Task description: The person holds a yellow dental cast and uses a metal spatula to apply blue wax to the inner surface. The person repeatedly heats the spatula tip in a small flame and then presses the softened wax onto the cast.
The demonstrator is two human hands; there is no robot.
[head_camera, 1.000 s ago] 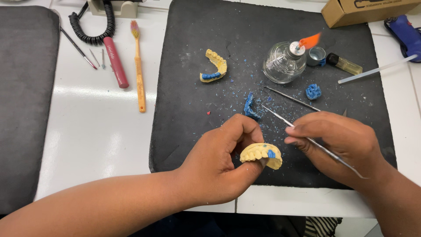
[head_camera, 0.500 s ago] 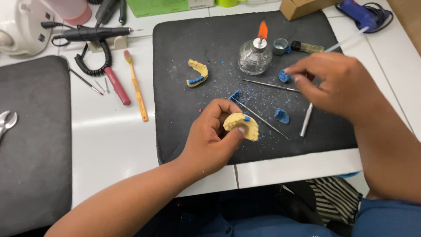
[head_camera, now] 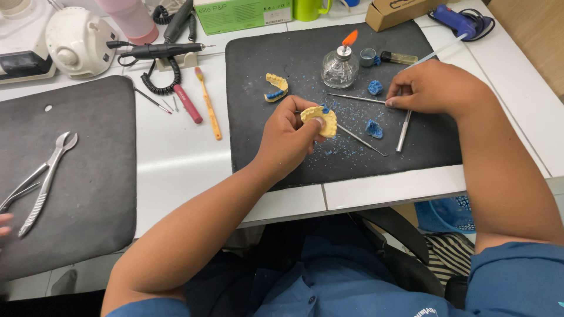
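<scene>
Left hand (head_camera: 289,134): closed around a yellow dental cast (head_camera: 321,119), thumb and fingers pinching it just above the black mat (head_camera: 423,144). A small blue patch shows on the top of the cast.

Right hand (head_camera: 436,88): fingers curled narrow, fingertips pressed down on the end of a thin metal tool (head_camera: 356,98) that lies flat on the mat. A second, thicker metal tool (head_camera: 403,130) lies under the same hand, pointing toward the near edge of the mat. A third thin probe (head_camera: 361,140) lies diagonally just beside the cast.

Two blue wax lumps rest on the mat: one (head_camera: 375,87) near the right hand's fingertips, one (head_camera: 373,128) between the probe and the thicker tool. Blue flecks are scattered over the mat.

A second yellow cast (head_camera: 275,87) with blue filling lies at the far left part of the mat. A glass burner (head_camera: 340,65) with an orange flame stands at the far side.

Left of the mat on the white table (head_camera: 176,152): an orange toothbrush (head_camera: 208,103) and a red-handled tool (head_camera: 187,103). Steel pliers (head_camera: 44,179) lie on a separate dark mat (head_camera: 88,194)
</scene>
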